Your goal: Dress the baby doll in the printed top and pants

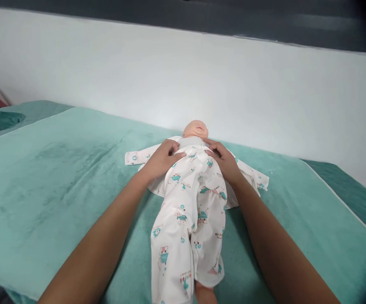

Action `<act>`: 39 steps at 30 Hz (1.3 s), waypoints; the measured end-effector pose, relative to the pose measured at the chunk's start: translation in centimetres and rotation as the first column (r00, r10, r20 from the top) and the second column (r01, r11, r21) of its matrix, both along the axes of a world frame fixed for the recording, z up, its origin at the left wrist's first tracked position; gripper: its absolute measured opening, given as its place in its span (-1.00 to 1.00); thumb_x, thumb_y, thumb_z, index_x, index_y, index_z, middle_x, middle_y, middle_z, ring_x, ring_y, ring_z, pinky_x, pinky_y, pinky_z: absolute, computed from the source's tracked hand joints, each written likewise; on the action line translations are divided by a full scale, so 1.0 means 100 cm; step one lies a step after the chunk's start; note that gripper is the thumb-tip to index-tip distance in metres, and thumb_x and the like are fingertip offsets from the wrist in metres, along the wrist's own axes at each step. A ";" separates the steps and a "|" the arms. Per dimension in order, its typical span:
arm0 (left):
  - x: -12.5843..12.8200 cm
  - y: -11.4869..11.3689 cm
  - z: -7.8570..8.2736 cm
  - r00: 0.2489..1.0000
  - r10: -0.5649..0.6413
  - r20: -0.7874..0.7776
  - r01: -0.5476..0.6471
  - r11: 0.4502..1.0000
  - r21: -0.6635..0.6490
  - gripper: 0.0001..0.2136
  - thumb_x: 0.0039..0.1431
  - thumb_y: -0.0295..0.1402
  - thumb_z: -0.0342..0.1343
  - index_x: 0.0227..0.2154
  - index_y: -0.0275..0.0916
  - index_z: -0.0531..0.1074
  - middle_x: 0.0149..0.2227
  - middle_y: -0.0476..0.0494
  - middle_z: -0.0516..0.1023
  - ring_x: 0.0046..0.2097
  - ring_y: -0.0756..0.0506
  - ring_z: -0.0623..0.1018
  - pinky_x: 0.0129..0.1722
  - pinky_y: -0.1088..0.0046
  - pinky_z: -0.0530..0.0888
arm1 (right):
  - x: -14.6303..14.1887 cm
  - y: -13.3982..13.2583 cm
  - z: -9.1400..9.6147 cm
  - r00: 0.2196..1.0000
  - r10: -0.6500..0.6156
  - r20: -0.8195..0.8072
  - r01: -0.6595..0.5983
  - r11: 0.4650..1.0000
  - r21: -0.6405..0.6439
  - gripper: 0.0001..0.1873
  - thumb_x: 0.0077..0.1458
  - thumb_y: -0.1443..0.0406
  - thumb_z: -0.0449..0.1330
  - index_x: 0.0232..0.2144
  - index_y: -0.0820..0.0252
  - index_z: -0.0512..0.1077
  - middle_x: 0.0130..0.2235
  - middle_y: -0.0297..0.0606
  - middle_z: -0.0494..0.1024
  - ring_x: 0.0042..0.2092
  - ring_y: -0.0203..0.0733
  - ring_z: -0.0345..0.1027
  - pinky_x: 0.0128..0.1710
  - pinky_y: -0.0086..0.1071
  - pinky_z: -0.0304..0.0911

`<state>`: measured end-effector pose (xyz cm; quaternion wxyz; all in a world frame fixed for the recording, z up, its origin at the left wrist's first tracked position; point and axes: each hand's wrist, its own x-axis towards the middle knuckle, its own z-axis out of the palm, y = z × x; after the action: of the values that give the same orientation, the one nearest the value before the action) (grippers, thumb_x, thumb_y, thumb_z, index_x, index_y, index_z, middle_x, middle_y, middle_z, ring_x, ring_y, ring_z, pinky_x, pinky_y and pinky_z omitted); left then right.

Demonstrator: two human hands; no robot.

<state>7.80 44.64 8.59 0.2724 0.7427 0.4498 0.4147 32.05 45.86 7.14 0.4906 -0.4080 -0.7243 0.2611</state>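
No word, brand or number could be read anywhere. The white sleepsuit [176, 236] on the baby doll [195, 128] carried a teal cartoon print with a few small dark marks like lettering on its legs, but they were too small and blurred to make out.

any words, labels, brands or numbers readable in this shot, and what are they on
Nothing here can be read with certainty.
Sleepsuit on the doll: small dark marks among the printed pictures, at the knee and near the leg cuffs, may be lettering, but they are too small and blurred to read.
Green blanket and white wall: no text on either.
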 end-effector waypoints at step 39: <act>-0.012 -0.036 -0.018 0.931 0.100 0.351 0.139 0.792 -0.594 -0.80 0.04 -0.31 0.18 -0.27 -0.19 0.36 -0.39 0.02 0.48 -0.35 -0.01 0.46 -0.39 0.50 0.42 | 0.006 -0.060 -0.021 0.915 -0.179 -0.361 -0.108 0.754 -0.647 -0.70 -0.13 0.17 0.36 -0.27 0.08 0.59 -0.30 -0.23 0.67 -0.21 0.09 0.54 -0.26 -0.14 0.45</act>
<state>6.62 41.04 6.78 0.5799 0.5293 0.4928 0.3751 32.70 39.90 5.04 0.4590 -0.5051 -0.4623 0.5661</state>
